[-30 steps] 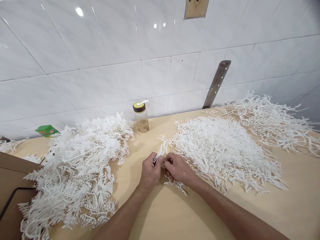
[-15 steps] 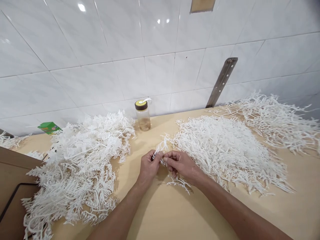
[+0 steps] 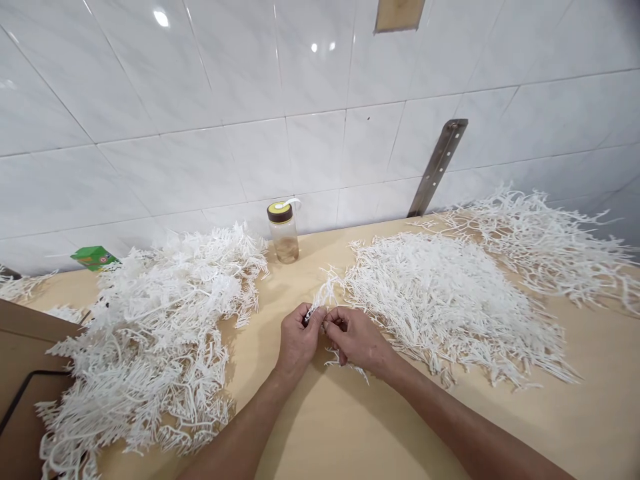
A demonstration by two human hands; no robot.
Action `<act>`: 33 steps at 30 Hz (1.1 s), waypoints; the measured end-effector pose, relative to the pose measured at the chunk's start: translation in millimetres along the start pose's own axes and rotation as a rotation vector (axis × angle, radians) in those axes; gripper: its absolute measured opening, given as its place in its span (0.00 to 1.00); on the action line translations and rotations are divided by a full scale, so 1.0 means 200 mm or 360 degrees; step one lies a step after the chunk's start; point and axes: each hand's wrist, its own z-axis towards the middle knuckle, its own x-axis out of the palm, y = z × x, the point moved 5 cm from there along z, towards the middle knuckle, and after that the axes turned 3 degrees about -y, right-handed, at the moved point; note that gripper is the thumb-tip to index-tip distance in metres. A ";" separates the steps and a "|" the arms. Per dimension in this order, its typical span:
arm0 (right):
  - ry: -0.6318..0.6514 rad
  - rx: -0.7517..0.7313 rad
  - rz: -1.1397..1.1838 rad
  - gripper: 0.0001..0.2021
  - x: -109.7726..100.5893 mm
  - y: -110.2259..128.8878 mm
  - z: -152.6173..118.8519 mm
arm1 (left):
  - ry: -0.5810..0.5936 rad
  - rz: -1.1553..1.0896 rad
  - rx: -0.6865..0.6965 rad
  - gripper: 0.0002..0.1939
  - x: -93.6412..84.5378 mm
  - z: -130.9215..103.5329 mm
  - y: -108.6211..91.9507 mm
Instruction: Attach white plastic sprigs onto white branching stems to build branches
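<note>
Two hands: left hand (image 3: 299,339) pinching white branched strands (image 3: 326,292); right hand (image 3: 361,339) apparently pinching them too.
Right fingers (image 3: 346,312): curled tighter than before; strands unreleased.

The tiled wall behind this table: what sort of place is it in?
Probably a small workroom: heaped white strands lie on the table, and the left hand holds some.

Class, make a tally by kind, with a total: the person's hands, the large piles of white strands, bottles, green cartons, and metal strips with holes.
Hands: 2 (left hand, right hand)
Large white piles: 3 (left pile, middle pile, far-right pile)
Bottle: 1
Green carton: 1
Metal strip: 1
Total: 8
</note>
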 end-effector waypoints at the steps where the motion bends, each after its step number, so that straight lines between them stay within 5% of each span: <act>1: -0.0023 0.0001 -0.0029 0.03 0.00 0.00 0.00 | -0.0001 0.0016 0.0005 0.19 0.00 0.00 0.00; 13: 0.0079 0.0077 0.0101 0.04 0.05 -0.04 0.01 | -0.0100 -0.0043 -0.0026 0.18 -0.02 -0.01 0.01; 20: -0.0057 0.0228 0.0475 0.07 0.06 -0.10 0.06 | -0.0058 -0.0193 -0.0049 0.19 0.01 -0.04 -0.03; 26: -0.0195 0.0261 0.0280 0.03 0.00 -0.09 0.05 | -0.0013 -0.0300 -0.0044 0.18 0.00 -0.04 -0.05; 33: -0.0015 0.0087 0.0495 0.07 -0.02 -0.07 0.05 | -0.0014 -0.0396 -0.0167 0.20 -0.02 0.01 0.00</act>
